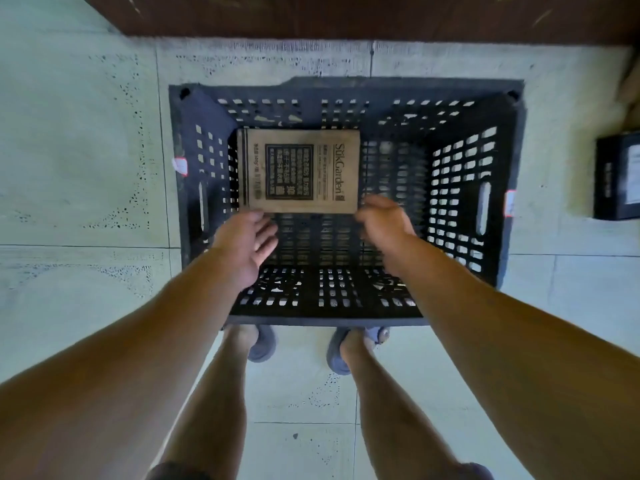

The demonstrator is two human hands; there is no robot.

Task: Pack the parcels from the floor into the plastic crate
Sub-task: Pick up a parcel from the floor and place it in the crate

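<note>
The person is standing in slippers [263, 344] just behind the crate [325, 320]. Both hands are reaching into it. The left hand [247, 244] is hanging with fingers straight and slightly apart, gripping nothing, by the box's [301, 171] near left corner. The right hand [384, 221], blurred, is hovering by the near right corner, fingers loosely bent, holding nothing. The box is lying flat in the crate's far left part. A black parcel [618, 178] is sitting on the floor [86, 168], right of the crate.

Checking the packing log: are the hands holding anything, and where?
Left hand open at the brown parcel's near edge, gripping nothing; right hand too blurred to tell.
</note>
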